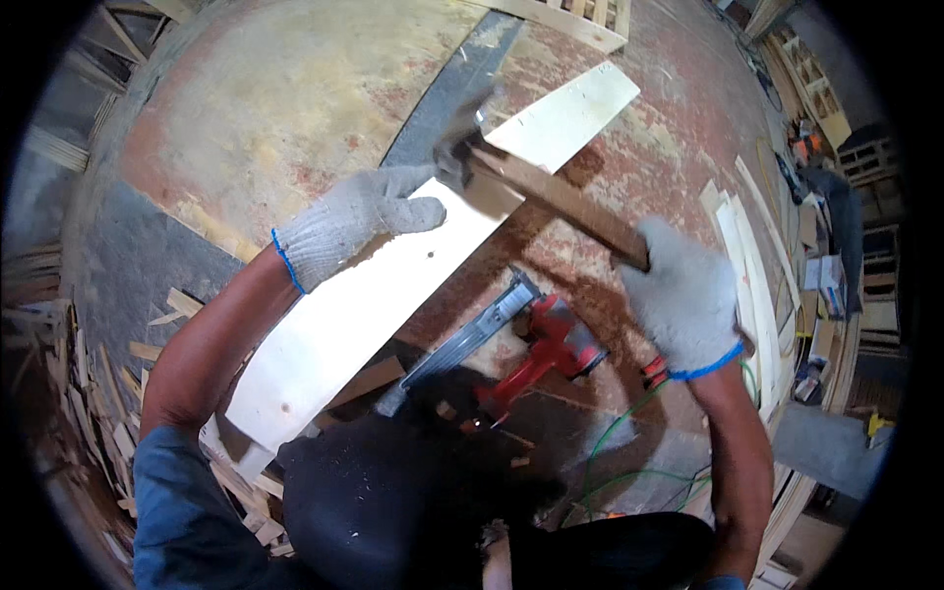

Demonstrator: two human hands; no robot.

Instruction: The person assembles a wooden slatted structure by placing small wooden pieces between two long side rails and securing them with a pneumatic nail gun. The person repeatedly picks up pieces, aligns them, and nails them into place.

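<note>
A long pale wooden board (pixel 339 329), wider in its middle and tapering toward its far end, lies slanted in front of me. My left hand (pixel 359 221), in a grey knit glove with a blue cuff, grips the board's left edge, its thumb lying over the top face. Some of its fingertips are hidden beside the hammer head. In my gloved right hand (pixel 683 290) is a hammer (pixel 565 202), held by the end of its brown wooden handle. Its dark head, smeared by motion, is over the board right beside my left fingers.
A red and grey nail gun (pixel 546 354) lies on the floor between my arms, near a green hose (pixel 615 428). Scrap wood (pixel 108 413) is piled at left. Long pale strips (pixel 752 285) lie at right, and a slatted wooden piece (pixel 580 20) stands at the far edge.
</note>
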